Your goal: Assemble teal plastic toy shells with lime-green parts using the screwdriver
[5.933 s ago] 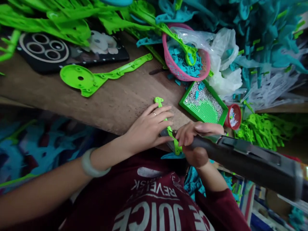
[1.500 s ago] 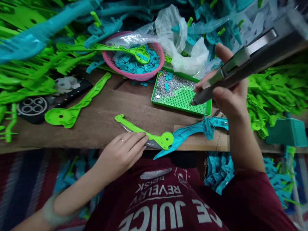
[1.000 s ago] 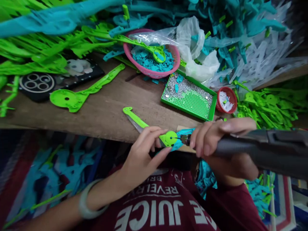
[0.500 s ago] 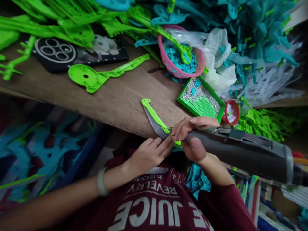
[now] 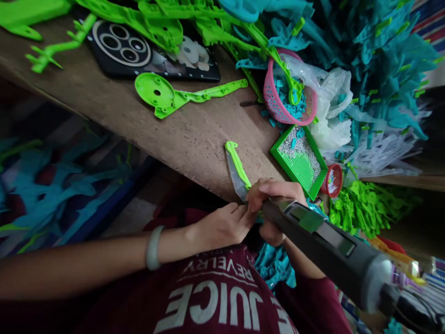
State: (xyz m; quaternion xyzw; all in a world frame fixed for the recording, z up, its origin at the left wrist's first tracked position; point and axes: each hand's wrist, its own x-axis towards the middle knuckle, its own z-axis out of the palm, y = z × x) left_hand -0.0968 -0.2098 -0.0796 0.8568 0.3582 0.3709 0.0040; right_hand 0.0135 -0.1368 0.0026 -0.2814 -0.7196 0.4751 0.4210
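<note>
Green plastic, bright lime, makes up the slim handle piece (image 5: 237, 161) lying at the near edge of the wooden bench (image 5: 181, 134), with a grey blade-like strip under it that juts toward the person. The left hand (image 5: 222, 227) comes in from the near left, fingers close together and laid against the near end of this piece, apparently pressing it down so it cannot turn; how the thumb sits cannot be told. The right hand (image 5: 274, 204) is wrapped closed around the front of a dark powered screwdriver (image 5: 323, 241), held low and slanting so its tip meets the piece right at the left fingertips; the tip itself is hidden behind the fingers. Just beyond the right hand sits a green tray (image 5: 299, 160) of small silvery screws, close enough to reach without shifting the tool. A small red cup (image 5: 333, 180) stands touching or just beside the tray's right end. Farther off, a pink basket (image 5: 278, 106) holds teal bits. A larger green part with a round head (image 5: 167, 95) lies alone mid-bench, well apart from the hands. Heaps of teal parts (image 5: 365, 55) crowd the far right.
</note>
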